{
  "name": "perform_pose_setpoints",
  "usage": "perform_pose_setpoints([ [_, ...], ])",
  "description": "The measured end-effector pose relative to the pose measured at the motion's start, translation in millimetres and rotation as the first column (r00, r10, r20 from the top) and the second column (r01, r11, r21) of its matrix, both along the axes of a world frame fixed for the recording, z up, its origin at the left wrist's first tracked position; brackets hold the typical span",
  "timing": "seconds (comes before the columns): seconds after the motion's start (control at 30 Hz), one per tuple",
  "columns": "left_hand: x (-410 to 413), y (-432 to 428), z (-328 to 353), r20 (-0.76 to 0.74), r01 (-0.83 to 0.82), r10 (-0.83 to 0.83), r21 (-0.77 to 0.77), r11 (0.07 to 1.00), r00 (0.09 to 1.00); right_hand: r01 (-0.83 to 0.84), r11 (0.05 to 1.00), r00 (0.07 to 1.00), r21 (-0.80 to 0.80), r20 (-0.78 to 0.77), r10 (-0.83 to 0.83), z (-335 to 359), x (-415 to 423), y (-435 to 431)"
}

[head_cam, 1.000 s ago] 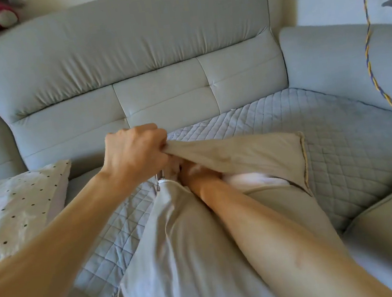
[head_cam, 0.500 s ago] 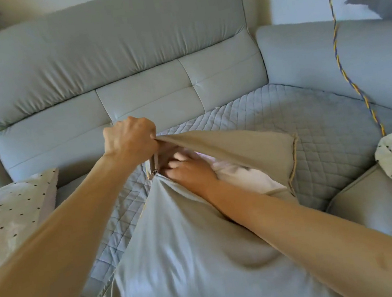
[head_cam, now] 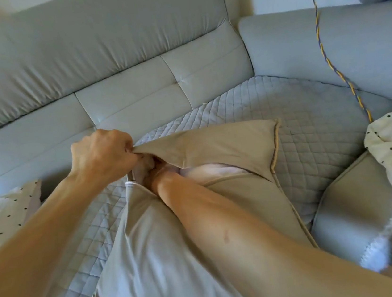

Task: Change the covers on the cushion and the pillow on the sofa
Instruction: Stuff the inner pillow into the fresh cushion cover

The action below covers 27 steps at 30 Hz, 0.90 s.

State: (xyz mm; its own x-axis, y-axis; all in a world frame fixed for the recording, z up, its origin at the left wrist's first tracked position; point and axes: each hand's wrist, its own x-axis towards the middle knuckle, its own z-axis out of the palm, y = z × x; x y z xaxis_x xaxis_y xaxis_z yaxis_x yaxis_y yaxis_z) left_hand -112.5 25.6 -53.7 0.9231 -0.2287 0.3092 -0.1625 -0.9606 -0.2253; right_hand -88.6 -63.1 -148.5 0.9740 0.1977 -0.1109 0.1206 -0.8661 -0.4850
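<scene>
1. Knuckles up, my left hand [head_cam: 102, 157] is clenching the top flap of the beige cover [head_cam: 214, 143], holding it raised.
2. My right hand [head_cam: 149, 172] is reaching into the opening; I cannot tell its grip.
3. That cover, white insert [head_cam: 208, 175] showing, is lying on the quilted sofa seat [head_cam: 310, 122].

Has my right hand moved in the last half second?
Yes. The right hand has pushed deeper under the flap of the beige cover, closer to the zipper end.
</scene>
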Motion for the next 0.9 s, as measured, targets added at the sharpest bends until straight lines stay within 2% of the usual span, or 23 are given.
perform_pose_setpoints([
  [0.03, 6.4, 8.0, -1.7, -0.006, -0.031, 0.031, -0.01, 0.999, 1.0, 0.033, 0.992, 0.999, -0.125, 0.046, -0.028, -6.8, 9.0, 3.8],
  [0.1, 19.9, 16.7, -4.4, -0.024, -0.082, 0.082, -0.01, 0.997, 0.996, 0.011, 0.989, 1.0, -0.147, -0.016, -0.014, -12.8, 19.9, 8.7],
  [0.13, 26.0, 17.6, -5.9, -0.02, -0.083, 0.083, 0.009, 0.997, 0.996, -0.008, 0.994, 0.999, -0.11, -0.038, 0.004, -11.9, 21.4, 8.1],
  [0.2, 33.3, 12.8, -5.0, 0.022, -0.053, 0.052, 0.056, 0.997, 0.998, -0.007, 1.0, 1.0, -0.021, 0.02, 0.008, -4.6, 21.5, 0.5],
  [0.3, 35.9, -1.3, -1.2, 0.043, -0.015, 0.011, 0.096, 0.995, 0.999, -0.006, 0.999, 0.976, 0.051, 0.219, -0.005, 3.5, 0.1, -15.2],
  [0.37, 34.2, -10.1, 1.4, 0.064, 0.013, -0.021, 0.118, 0.993, 0.998, -0.069, 0.996, 0.934, -0.058, 0.346, 0.085, 2.2, -14.7, -28.4],
  [0.43, 30.8, -16.7, 7.5, 0.077, 0.045, -0.055, 0.129, 0.991, 0.996, -0.219, 0.959, 0.888, -0.18, 0.37, 0.272, 2.7, -20.8, -39.2],
  [0.5, 26.3, -20.9, 14.0, 0.078, 0.071, -0.083, 0.145, 0.987, 0.994, -0.276, 0.929, 0.899, -0.247, 0.277, 0.34, -3.9, -6.8, -42.1],
  [0.57, 23.0, -20.6, 17.7, 0.08, 0.07, -0.082, 0.144, 0.987, 0.993, -0.265, 0.909, 0.927, -0.32, 0.174, 0.332, -12.4, 9.9, -36.6],
  [0.73, 19.6, -17.4, 9.2, 0.061, 0.116, -0.121, 0.086, 0.99, 0.991, -0.237, 0.894, 0.954, -0.38, 0.081, 0.287, -24.5, 34.3, -27.3],
  [0.77, 19.7, -18.0, 7.1, 0.066, 0.136, -0.141, 0.078, 0.988, 0.988, -0.231, 0.904, 0.959, -0.361, 0.075, 0.274, -22.9, 39.4, -24.2],
  [0.8, 20.5, -16.9, 4.6, 0.067, 0.149, -0.154, 0.073, 0.986, 0.986, -0.211, 0.938, 0.966, -0.275, 0.086, 0.242, -20.0, 44.4, -22.7],
  [0.83, 21.4, -14.1, 2.6, 0.061, 0.148, -0.152, 0.064, 0.987, 0.986, -0.18, 0.974, 0.977, -0.134, 0.087, 0.193, -15.6, 46.5, -22.5],
  [0.9, 25.9, -6.5, 2.0, 0.039, 0.119, -0.12, 0.015, 0.993, 0.992, -0.144, 0.984, 0.989, 0.106, 0.029, 0.142, -13.3, 50.7, -24.8],
])
